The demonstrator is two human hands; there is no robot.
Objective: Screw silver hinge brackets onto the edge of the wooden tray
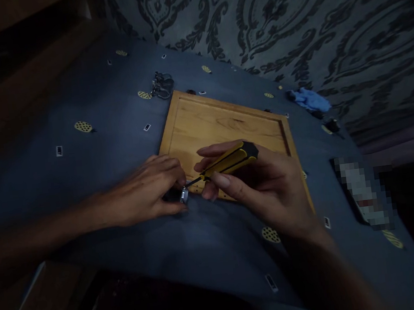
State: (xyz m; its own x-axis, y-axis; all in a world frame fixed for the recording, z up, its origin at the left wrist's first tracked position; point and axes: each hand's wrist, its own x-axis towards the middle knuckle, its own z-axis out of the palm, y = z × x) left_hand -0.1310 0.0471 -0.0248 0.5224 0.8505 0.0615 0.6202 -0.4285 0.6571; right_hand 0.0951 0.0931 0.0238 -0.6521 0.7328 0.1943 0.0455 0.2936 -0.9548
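Observation:
In my right hand (271,187) is a yellow and black screwdriver (226,162), gripped between thumb and fingers. Its shaft points left and down, with the tip at a small shiny metal hinge (183,194). My left hand (158,186) pinches this hinge between thumb and fingers at the near left corner of a wooden cabinet door (221,120). The door lies flat, with a raised frame around its panel. Small dark holes show along its near edge. Whether the tip sits in a screw cannot be made out.
Dark metal pieces (162,84) lie beyond the door's far left corner. A crumpled blue cloth or glove (309,99) and small black items (331,125) sit at the far right. A phone-like object (362,193), partly blurred, lies right. Patterned wallpaper (269,16) rises behind the blue-covered surface (110,101).

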